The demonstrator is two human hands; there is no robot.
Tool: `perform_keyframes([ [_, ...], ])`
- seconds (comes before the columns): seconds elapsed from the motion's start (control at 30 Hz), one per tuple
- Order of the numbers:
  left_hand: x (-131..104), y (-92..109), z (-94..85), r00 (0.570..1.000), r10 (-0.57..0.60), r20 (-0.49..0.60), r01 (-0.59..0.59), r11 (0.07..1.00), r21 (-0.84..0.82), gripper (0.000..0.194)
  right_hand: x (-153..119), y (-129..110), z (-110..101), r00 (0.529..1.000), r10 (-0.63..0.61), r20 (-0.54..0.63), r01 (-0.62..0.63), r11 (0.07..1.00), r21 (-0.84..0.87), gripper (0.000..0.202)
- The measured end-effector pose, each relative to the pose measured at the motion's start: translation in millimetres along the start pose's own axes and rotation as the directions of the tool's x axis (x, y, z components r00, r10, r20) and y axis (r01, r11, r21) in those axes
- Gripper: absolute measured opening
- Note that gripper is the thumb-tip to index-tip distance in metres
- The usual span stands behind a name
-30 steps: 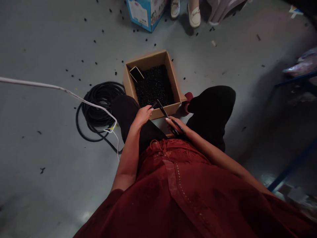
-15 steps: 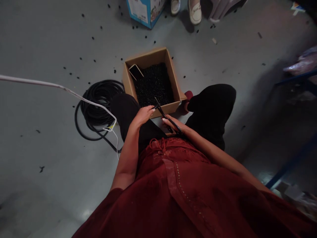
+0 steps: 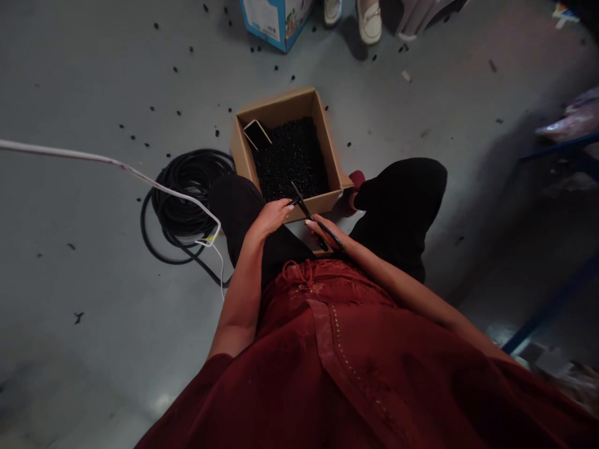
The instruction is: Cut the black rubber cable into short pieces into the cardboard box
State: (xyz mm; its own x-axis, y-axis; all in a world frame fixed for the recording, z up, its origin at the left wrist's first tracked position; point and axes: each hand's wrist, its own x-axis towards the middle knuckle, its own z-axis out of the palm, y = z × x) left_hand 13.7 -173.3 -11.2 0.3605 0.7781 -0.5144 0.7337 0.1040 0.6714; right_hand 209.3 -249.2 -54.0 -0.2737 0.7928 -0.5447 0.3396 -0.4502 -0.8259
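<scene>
left hand (image 3: 274, 216) pinches a small black piece (image 3: 294, 201); right hand (image 3: 322, 231) grips scissors (image 3: 307, 214) over the carton's (image 3: 312, 204) near rim. coiled hose (image 3: 180, 202) lies left, white cable (image 3: 154, 183) crossing it.

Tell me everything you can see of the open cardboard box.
The brown cardboard box stands upright and open-topped on the floor, between the person's knees. Small black pieces cover its bottom; a dark rectangular thing with a pale edge sits in the far left corner. Card juts out at the near right corner. Whether the left hand or scissors touch the near wall, I can't tell.
</scene>
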Motion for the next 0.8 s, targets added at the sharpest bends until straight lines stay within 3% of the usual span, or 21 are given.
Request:
perform_keyframes([
  [0.23, 3, -2, 1.1, 0.999, 0.034, 0.007, -0.035, 0.999, 0.028, 0.028, 3, 0, 3, 0.999, 0.009, -0.051, -0.015, 0.993, -0.12, 0.044],
  [0.57, 8, -3, 4.8, 0.998, -0.025, -0.052, 0.034, 0.984, 0.175, 0.029, 11, 1, 4, 0.995, -0.019, -0.102, -0.011, 0.958, -0.288, 0.039],
  [0.8, 8, -4, 2.5, 0.996, -0.04, -0.079, 0.047, 0.994, 0.099, 0.03, 15, 5, 3, 0.985, -0.018, -0.173, -0.048, 0.927, -0.372, 0.037],
])
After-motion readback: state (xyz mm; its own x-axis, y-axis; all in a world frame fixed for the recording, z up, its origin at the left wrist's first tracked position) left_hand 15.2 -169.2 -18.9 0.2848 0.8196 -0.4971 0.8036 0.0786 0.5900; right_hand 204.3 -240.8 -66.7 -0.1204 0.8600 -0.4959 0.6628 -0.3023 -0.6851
